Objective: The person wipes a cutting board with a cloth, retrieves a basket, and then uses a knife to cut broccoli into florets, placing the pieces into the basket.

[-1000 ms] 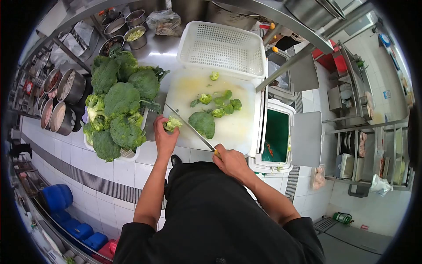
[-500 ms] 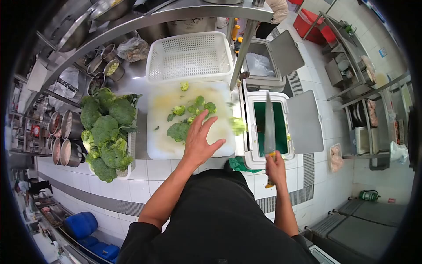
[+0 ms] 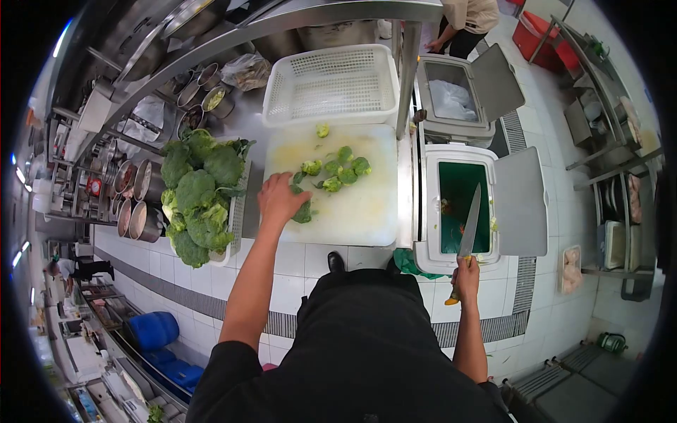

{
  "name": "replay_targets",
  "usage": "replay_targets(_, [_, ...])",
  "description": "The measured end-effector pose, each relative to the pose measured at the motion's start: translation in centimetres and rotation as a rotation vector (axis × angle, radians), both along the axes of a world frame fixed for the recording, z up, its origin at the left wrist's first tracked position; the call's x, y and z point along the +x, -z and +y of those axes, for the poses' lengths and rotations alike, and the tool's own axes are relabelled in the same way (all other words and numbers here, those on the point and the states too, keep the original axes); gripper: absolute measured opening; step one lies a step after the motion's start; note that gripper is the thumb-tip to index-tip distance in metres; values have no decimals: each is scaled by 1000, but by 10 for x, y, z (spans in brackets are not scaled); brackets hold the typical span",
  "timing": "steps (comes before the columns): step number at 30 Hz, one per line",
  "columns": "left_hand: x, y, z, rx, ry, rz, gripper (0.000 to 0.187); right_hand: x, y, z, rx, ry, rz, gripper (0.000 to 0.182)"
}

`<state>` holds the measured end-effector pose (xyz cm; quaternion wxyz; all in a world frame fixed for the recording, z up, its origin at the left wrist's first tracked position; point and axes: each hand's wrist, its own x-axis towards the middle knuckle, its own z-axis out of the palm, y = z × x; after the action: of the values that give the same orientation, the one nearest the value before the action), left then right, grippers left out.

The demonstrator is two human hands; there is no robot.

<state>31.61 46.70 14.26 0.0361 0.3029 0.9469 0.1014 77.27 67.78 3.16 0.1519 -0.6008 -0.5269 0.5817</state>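
My left hand is at the left side of the white cutting board, fingers curled and thumb over a larger broccoli piece. Several small broccoli florets lie loose to the right of that hand, and one floret sits apart near the board's far edge. My right hand is wrapped round the yellow handle of a long knife. Its blade points away from me, above the open bin with a green inside.
Broccoli heads fill a white basket left of the board. A perforated white crate stands behind it. A second lidded bin is at the back right. Another person stands beyond the metal shelf post.
My left hand has moved left and closed round the larger broccoli piece. A blurred green piece over the board's right edge is gone from there. The knife is lower over the bin.
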Motion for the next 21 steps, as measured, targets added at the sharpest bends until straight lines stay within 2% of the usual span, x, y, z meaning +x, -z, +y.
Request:
replay_targets(1, [-6,0,15,6,-6,2,61,-5,0,2,15,-5,14,17])
replay_targets(3, [-13,-1,42,-340,-52,-223,61,-16,-5,2,38,-4,32,17])
replay_targets(4, [-15,7,42,-331,-44,-218,61,-23,-10,1,40,-7,48,17])
replay_targets(6, [-22,36,48,-147,-39,-149,47,-31,-20,-3,52,10,66,16])
replay_targets(7, [-28,46,51,-141,-22,-147,47,-33,-22,-8,62,7,66,16])
replay_targets(9, [-44,59,45,-122,-63,-171,34,-33,-24,-19,55,13,70,17])
replay_targets(13, [-85,29,32,-139,-132,-132,29,-20,-17,-41,54,40,37,17])
replay_targets(15, [-105,7,34,-152,-165,-318,33,-11,-13,-50,43,93,50,17])
replay_targets(17, [-94,3,56,322,296,-716,41,-8,-15,-56,32,126,44,16])
replay_targets(19, [-35,-58,92,573,399,-1179,54,-7,-10,-57,27,148,68,16])
replay_targets(20, [-33,-56,104,578,402,-1187,54,-4,-10,-57,23,169,91,15])
replay_targets(21, [-38,-54,122,452,429,-1036,59,-4,-13,-55,31,173,86,15])
